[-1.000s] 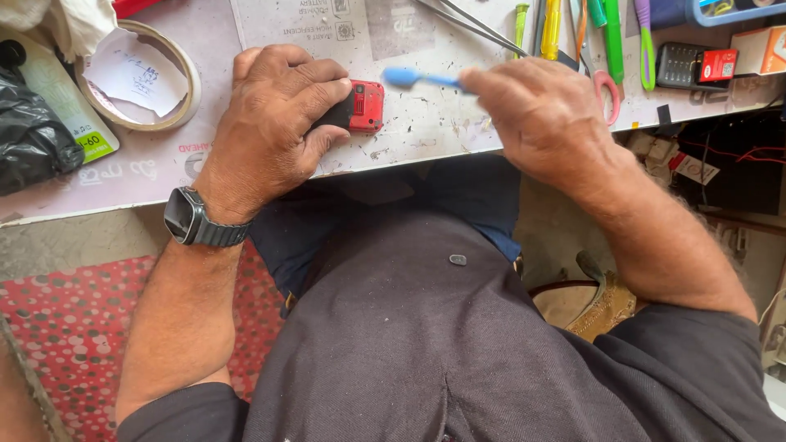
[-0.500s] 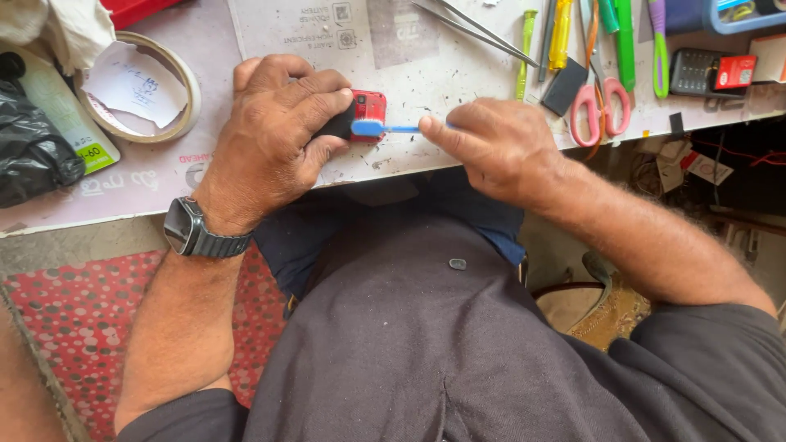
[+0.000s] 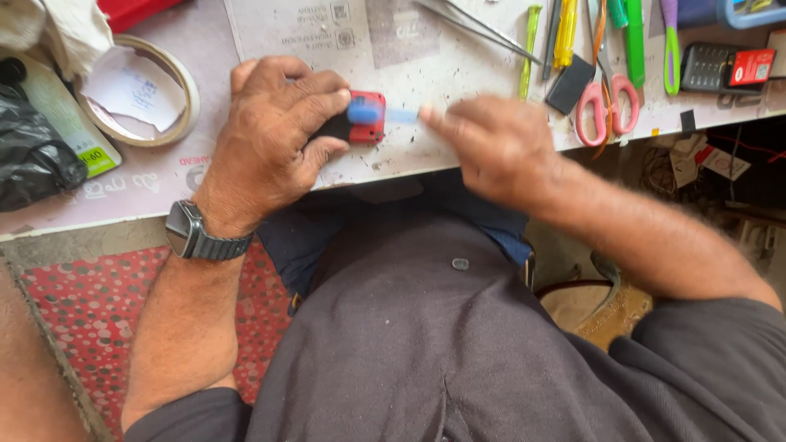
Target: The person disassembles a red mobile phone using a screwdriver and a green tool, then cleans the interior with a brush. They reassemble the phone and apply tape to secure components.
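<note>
In the head view, the left hand lay over a small red and black device on the worktable, its fingers closed around the device and pinning it to the surface near the table's near edge. The right hand was blurred; its fingers were pinched together on a blue brush, whose head rested on the device's red face. The device sat just inside the near edge, with only a narrow strip of bare, speckled tabletop between it and the drop to the person's lap.

To the left, a roll of tape lay flat, well apart from the left hand, and a black bag crowded the far-left corner. To the right, pink-handled scissors and a black sponge block lay near the right hand, with green and yellow screwdrivers farther back. Open surface remained between the two hands and along the paper sheet behind them. A wristwatch sat on the left wrist, off the table's edge.
</note>
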